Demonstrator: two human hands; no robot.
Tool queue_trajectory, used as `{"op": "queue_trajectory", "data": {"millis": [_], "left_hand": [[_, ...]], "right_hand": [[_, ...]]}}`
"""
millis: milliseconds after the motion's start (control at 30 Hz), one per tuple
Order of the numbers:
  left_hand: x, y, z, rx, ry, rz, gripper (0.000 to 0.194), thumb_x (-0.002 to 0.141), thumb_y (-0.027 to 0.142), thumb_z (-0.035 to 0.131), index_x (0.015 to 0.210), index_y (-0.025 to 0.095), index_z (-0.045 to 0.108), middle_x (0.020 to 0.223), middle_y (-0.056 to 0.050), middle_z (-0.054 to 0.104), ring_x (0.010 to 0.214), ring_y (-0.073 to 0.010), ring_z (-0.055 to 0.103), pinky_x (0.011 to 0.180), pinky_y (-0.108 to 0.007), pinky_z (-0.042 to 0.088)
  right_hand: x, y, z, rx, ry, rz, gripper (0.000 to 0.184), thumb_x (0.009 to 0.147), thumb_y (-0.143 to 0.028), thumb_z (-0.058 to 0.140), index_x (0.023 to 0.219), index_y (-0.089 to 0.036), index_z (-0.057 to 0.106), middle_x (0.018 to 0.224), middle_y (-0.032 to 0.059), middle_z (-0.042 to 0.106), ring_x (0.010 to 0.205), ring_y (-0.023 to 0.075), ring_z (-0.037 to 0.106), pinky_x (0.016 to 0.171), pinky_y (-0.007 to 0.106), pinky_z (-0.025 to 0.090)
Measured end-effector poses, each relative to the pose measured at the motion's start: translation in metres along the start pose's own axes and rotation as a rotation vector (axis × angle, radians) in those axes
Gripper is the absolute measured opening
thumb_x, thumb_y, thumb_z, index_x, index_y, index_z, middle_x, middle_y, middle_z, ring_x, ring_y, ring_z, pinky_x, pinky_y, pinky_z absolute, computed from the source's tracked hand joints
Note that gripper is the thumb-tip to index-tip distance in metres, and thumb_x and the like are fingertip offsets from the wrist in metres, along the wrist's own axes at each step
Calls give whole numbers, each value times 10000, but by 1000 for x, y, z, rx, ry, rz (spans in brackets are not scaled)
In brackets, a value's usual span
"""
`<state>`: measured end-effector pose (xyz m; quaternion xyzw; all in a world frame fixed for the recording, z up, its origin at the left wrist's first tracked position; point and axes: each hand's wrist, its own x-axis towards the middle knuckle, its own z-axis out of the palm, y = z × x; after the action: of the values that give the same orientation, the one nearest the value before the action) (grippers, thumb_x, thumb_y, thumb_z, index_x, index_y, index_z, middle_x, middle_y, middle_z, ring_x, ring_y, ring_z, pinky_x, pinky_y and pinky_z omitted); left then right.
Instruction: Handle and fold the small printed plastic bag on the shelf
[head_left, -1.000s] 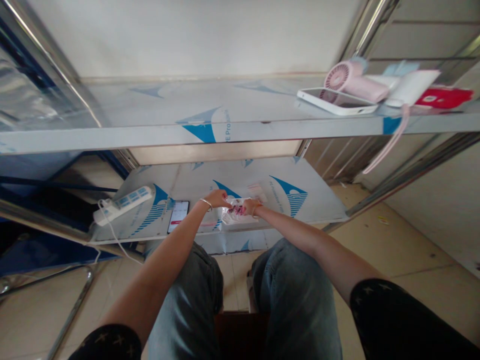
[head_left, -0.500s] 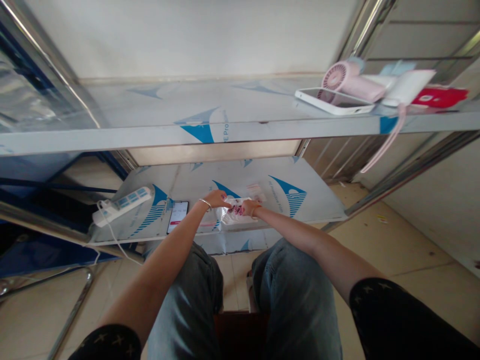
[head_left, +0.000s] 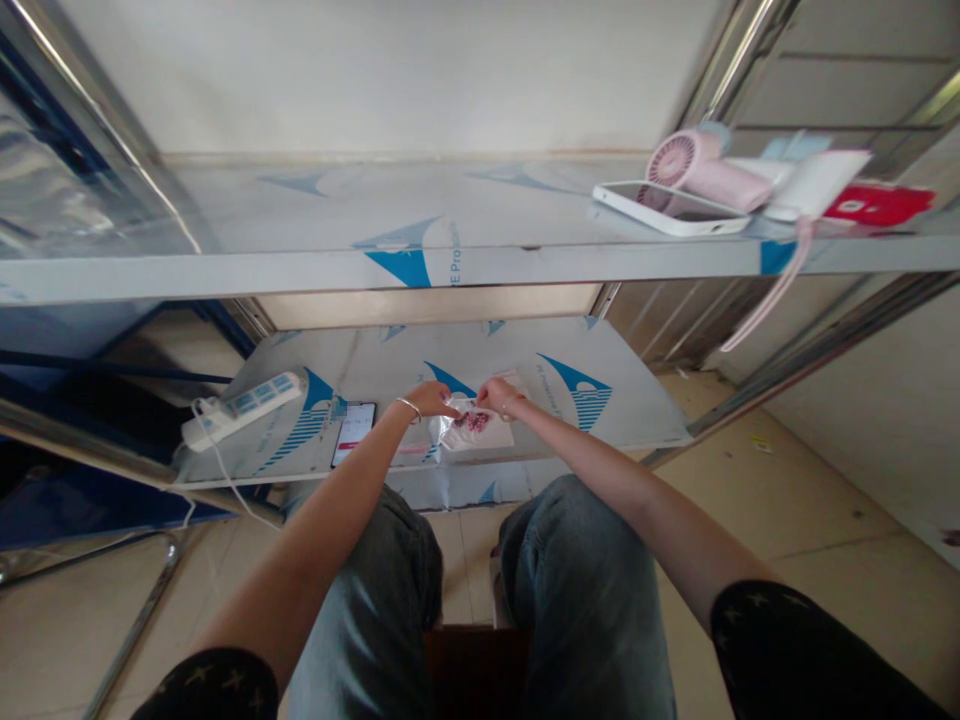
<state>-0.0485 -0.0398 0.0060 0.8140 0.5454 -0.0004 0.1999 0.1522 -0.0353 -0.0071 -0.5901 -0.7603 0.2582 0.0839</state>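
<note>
A clear plastic bag lies flat on the lower shelf, with small pink-red pieces grouped on a white ground; their exact kind is too small to tell. My left hand is closed at the bag's upper left edge, one finger stretched along it toward the pink-red pieces. Above the bag's upper right part, my right hand is closed in a pinch. What its fingertips hold, if anything, is hidden. Pale, clear packaging lies just behind the right hand.
Left of my left hand lies a phone with its screen lit. A white power strip with a cable sits farther left. The upper shelf crosses in front, holding a pink handheld fan, a white-framed phone and a red packet.
My right hand has shifted up and slightly right, off the pink-red pieces, so more of them shows. My left hand stays nearly in place at the bag's edge.
</note>
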Motion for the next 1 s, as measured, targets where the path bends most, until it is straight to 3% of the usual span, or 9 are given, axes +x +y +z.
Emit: {"op": "queue_trajectory", "data": {"millis": [133,333,633,767,867,1000], "left_hand": [[-4,4,-3,4,-5,2,507,658,498,712,1029,155,667,1032,-76,682,927,-212,616,751,-241,442],[-3,6,-2,-5,7,30,482,677,427,720,1064,145,660,1076,-91,674,955,-217,613,778,-244,442],[-1,6,-3,7,10,44,412,709,393,695,1051,165,667,1048,-75,685,940,-216,624,768,-252,447],[-1,6,-3,15,35,50,374,716,366,688,1033,168,673,1033,-69,685,939,-214,619,779,-251,440],[-1,3,-3,33,47,21,370,704,354,698,1025,171,670,1028,-65,684,924,-209,619,777,-252,441],[-3,0,-4,70,32,8,365,715,358,693,1011,146,667,1029,-87,678,928,-214,616,781,-259,440]], "right_hand": [[6,-3,-7,96,30,-68,191,742,-198,655,889,-123,750,830,58,718,678,128,629,550,159,422],[3,-26,-6,184,19,-189,192,761,-226,662,875,-98,747,839,74,717,685,139,641,541,167,427],[5,-34,3,109,-4,-235,211,770,-310,680,818,-116,748,789,84,716,634,146,638,535,197,425],[3,-35,1,124,149,-302,197,813,-292,634,885,-139,737,886,69,716,775,152,652,648,198,447],[1,-33,4,85,275,-264,195,839,-283,600,912,-151,724,933,65,708,830,150,642,692,197,435],[-2,-25,20,-12,193,-147,190,822,-277,625,853,-114,719,829,81,706,700,130,612,609,187,390]]}}
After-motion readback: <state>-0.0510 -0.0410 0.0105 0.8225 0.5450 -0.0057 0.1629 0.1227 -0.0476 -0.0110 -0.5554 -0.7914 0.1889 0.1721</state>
